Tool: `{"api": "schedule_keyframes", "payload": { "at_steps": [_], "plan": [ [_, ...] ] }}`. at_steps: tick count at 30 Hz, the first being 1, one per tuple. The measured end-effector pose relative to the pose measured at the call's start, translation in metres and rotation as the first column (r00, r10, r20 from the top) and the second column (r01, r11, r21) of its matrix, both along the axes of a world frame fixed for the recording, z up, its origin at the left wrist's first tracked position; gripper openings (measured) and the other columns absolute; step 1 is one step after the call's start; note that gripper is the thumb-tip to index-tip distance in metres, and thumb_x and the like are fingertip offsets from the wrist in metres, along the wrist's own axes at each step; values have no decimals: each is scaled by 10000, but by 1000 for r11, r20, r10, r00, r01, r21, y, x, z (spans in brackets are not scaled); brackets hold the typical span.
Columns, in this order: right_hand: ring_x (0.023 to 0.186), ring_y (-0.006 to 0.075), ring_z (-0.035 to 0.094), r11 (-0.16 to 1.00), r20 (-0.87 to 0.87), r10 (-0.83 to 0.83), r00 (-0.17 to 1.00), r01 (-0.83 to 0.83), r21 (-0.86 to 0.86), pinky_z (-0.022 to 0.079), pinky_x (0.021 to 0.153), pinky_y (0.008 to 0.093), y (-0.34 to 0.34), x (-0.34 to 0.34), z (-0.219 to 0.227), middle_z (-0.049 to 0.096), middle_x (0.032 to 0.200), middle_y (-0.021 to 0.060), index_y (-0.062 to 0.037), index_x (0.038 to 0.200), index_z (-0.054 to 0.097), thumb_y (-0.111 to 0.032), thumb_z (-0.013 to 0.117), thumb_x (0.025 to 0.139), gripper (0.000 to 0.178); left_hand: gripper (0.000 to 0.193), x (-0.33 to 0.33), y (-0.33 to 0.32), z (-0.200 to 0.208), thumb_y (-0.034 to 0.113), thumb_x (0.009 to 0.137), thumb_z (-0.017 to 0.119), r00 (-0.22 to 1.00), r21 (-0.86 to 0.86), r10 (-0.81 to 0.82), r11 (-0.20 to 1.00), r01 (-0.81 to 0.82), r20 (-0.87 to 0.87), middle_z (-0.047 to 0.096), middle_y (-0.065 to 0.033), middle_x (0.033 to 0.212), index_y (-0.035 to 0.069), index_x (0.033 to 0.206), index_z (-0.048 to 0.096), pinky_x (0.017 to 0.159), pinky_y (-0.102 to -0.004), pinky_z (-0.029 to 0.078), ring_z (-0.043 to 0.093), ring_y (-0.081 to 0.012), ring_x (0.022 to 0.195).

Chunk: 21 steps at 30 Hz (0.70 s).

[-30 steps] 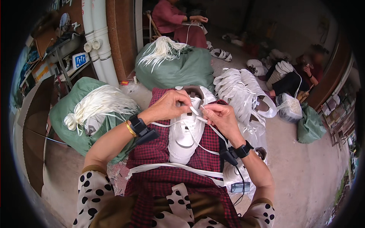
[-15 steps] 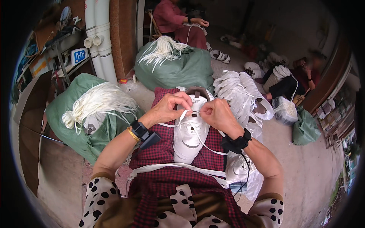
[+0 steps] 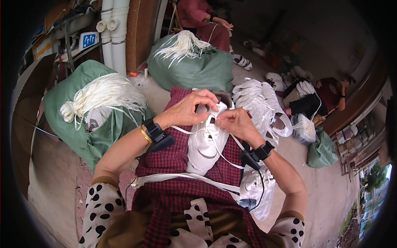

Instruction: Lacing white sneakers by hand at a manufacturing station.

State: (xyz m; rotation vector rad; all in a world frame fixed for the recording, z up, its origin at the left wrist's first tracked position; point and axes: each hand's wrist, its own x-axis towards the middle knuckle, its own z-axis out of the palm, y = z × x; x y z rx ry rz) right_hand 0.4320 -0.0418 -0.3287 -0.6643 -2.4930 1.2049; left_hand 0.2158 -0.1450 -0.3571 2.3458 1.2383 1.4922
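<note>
A white sneaker [image 3: 201,152] lies on the red-and-black checked cloth over my lap, its toe pointing toward me. My left hand [image 3: 191,108] is closed at the tongue, thumb and forefinger pinching a white shoelace [image 3: 214,141] by the upper eyelets. On the other side of the tongue, my right hand [image 3: 239,125] is closed too, its fingertips pinching the same lace. Loose lengths of lace trail across the toe and out to both sides of the shoe. The fingers partly cover the upper eyelets.
A green sack [image 3: 120,138] topped with a bundle of white laces [image 3: 105,93] stands at left; another green sack [image 3: 192,72] with laces is ahead. White shoes [image 3: 258,101] are stacked at right. Two people sit farther back. A clear bag [image 3: 304,128] and small green bag [image 3: 321,151] lie right.
Both hands stay at the tongue, with the fingers shifted slightly around the lace. The view has tilted, and the seated person at the far right has changed arm position.
</note>
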Motion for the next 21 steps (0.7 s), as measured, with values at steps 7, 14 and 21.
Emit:
{"api": "schedule_keyframes", "payload": {
  "at_steps": [7, 14, 21],
  "plan": [
    [701, 51, 583, 910, -122, -2, 993, -49, -412, 454, 614, 201, 4, 5, -11, 685, 796, 22, 28, 955, 740, -137, 760, 909, 172, 625, 4, 12, 30, 63, 710, 677, 999, -466, 40, 884, -42, -13, 583, -112, 1028, 69, 1312, 508, 838, -343, 466, 555, -208, 910],
    [630, 75, 588, 947, -27, -90, 996, 94, 307, 482, 577, 252, -29, 0, 15, 669, 709, 56, 60, 852, 698, -64, 759, 844, 138, 591, -3, 15, 13, 56, 753, 687, 977, -503, -41, 853, 143, 208, 594, -58, 989, 71, 1293, 447, 739, -319, 466, 523, -130, 846],
    [627, 168, 606, 765, -25, 24, 999, -2, 644, 488, 617, 324, -30, 0, 7, 671, 738, 141, 64, 864, 676, -39, 676, 828, 109, 761, -9, 22, 25, 76, 744, 706, 996, -572, -94, 817, 76, -2, 579, -84, 1041, 118, 1434, 387, 767, -312, 475, 548, -158, 861]
  ]
}}
